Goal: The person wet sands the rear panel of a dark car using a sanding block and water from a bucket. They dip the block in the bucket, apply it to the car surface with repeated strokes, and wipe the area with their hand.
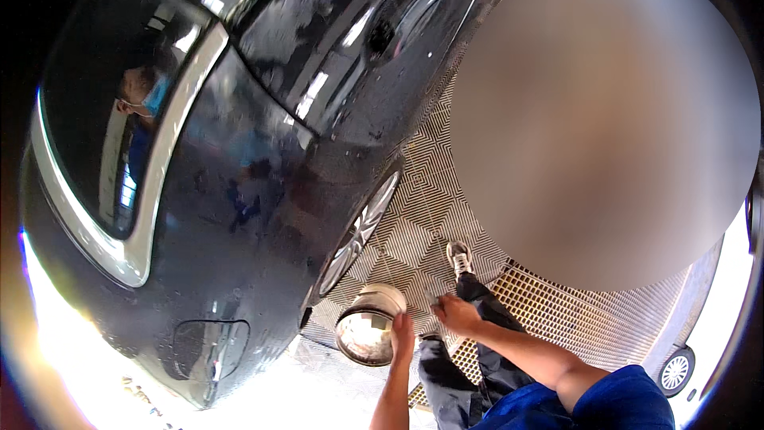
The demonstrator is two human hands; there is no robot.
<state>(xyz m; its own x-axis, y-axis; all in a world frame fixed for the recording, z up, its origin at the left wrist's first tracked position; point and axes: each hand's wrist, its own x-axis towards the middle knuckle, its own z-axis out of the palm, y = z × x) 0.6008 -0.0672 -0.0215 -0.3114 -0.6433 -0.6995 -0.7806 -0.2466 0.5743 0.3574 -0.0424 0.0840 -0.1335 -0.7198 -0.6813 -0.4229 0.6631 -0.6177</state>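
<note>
A round, pale bucket (375, 296) hangs or stands low between the dark car (263, 247) and my legs, its opening turned toward me. Something pale and shiny shows inside, too bright to make out. My left hand (403, 340) is closed on the bucket's right rim. To the right of it, apart from the bucket, my right hand (458, 315) is closed, with a small greyish piece showing at its fingertips. What that piece is, I cannot tell.
The car's rear wheel (360, 232) is just beyond the bucket, and its fuel flap (211, 349) is at lower left. Patterned floor tiles (426, 191) and a yellowish grating (549, 310) lie underfoot. A white car (720, 302) stands at right. A large round blur covers the upper right.
</note>
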